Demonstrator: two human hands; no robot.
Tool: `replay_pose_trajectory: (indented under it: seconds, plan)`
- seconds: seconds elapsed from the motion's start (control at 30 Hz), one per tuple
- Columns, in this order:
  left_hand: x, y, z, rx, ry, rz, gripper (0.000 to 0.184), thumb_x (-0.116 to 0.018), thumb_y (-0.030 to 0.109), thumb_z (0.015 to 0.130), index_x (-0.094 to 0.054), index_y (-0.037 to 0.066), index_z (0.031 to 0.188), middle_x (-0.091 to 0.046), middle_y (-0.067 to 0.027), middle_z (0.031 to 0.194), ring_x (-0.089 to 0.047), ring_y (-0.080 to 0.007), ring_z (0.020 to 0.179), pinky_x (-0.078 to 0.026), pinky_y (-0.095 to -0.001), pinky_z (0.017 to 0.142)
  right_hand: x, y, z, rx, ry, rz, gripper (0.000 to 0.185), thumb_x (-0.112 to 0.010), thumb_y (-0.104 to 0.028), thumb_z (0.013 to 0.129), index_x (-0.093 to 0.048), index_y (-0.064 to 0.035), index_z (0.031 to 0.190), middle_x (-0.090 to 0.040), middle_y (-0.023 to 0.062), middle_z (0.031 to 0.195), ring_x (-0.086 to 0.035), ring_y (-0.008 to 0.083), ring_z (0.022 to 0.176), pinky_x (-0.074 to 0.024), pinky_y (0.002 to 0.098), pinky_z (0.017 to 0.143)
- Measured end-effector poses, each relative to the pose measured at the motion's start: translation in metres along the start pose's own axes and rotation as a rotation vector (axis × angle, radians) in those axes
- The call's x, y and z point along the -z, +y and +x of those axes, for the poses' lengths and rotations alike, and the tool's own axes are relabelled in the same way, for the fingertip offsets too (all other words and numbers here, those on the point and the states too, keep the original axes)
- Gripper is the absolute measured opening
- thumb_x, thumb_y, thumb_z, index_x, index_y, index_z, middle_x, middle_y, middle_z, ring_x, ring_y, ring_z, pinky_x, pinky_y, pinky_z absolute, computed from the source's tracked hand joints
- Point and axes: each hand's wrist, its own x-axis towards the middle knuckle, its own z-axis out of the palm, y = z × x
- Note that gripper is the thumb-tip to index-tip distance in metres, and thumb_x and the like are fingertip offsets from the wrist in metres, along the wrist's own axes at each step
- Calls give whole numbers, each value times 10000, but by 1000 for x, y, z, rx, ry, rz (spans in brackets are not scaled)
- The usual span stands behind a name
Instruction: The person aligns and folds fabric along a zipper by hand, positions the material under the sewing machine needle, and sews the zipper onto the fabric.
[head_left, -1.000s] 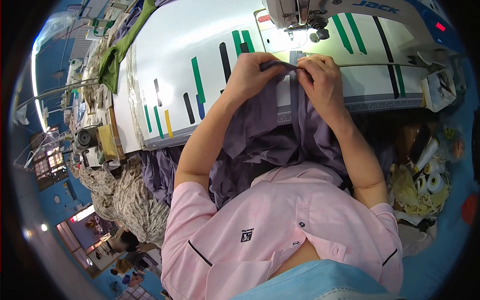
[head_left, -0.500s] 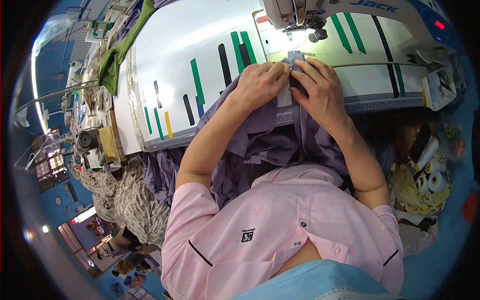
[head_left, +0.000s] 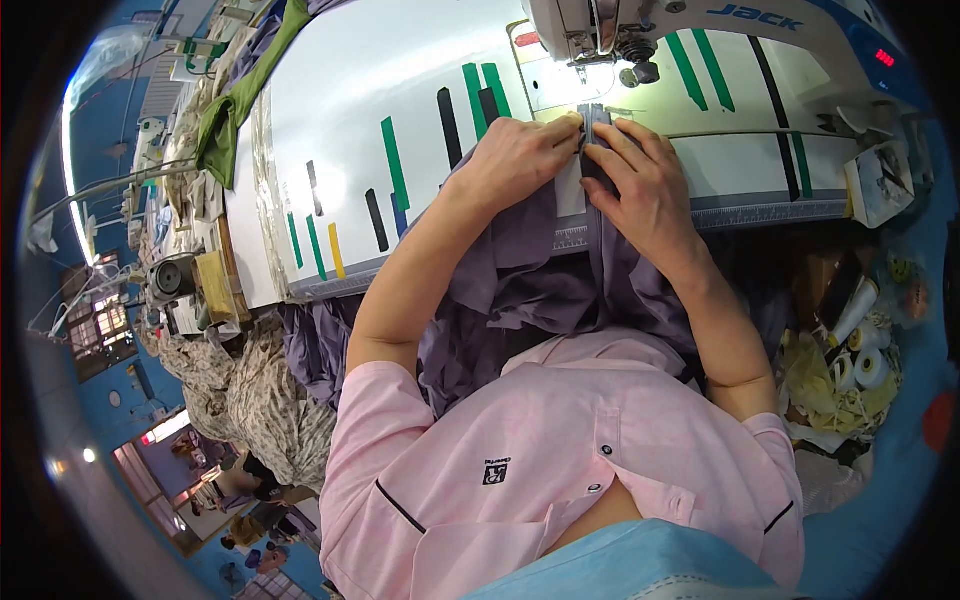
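Purple fabric [head_left: 520, 245] runs from the white sewing table [head_left: 340, 90] down over its front edge into my lap. My left hand [head_left: 525, 160] pinches the fabric's edge beside a narrow grey-purple strip [head_left: 595, 118]. Just right of the strip, my right hand [head_left: 640, 180] rests on the fabric with bent fingers, its thumb and fingertips at the strip. The strip's far end lies a little in front of the sewing machine's needle area [head_left: 595, 75], not under the lit needle as far as I can see.
A ruler tape [head_left: 750, 211] lines the table's front edge. Green and black tape strips mark the tabletop. A white box [head_left: 878, 180] sits at the right corner, above thread cones [head_left: 870, 367]. Patterned cloth [head_left: 250, 400] is heaped at left; people are in the background.
Both hands have come down from lifting the fabric edge and now lie lower, either side of the strip. Since half a second ago, my left hand has shifted only slightly.
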Motion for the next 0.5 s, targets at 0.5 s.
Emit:
replay_pose_trajectory:
  seconds: [0.5]
  plan:
    - [0, -6, 1, -81, -13, -19, 363, -680, 104, 785, -655, 35, 1140, -649, -113, 1223, -710, -232, 894, -569, -333, 603, 6, 5, 3, 50, -59, -50, 367, -757, -192, 769, -681, -77, 1110, -630, 51, 1252, -531, 245, 1220, -397, 420, 1049]
